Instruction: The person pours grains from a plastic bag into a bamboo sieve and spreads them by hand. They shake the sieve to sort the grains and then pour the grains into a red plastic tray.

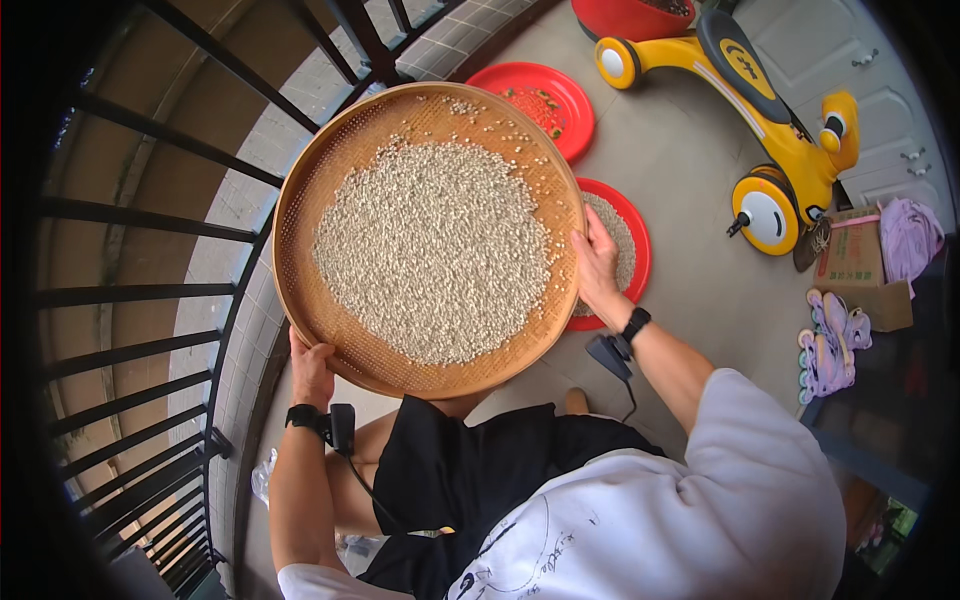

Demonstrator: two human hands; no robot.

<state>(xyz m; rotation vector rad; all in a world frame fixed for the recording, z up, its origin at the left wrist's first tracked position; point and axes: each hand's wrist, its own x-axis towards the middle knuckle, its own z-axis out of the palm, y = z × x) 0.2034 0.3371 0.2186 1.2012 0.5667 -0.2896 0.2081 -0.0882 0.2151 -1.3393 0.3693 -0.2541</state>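
A round woven bamboo winnowing tray [360, 367] is held up in front of me, above my lap. Pale grains [439, 251] lie heaped across its middle, with loose ones scattered towards the far and right side. My left hand [310, 369] grips the rim at the lower left, thumb over the edge. On the right, my right hand [596, 262] holds the rim from the side. Partly hidden under the tray's right edge is a red plastic basin [642, 259] with similar grains [619, 240] in it. Farther off, a second red basin [579, 112] with a printed bottom is partly covered too.
A black metal railing [247, 232] curves along the left above a tiled ledge [240, 330]. To the right are a yellow ride-on toy [731, 82], a cardboard box [851, 255] and inline skates [829, 352]. A red pot [630, 19] stands at the far end, near white cabinet doors [832, 45].
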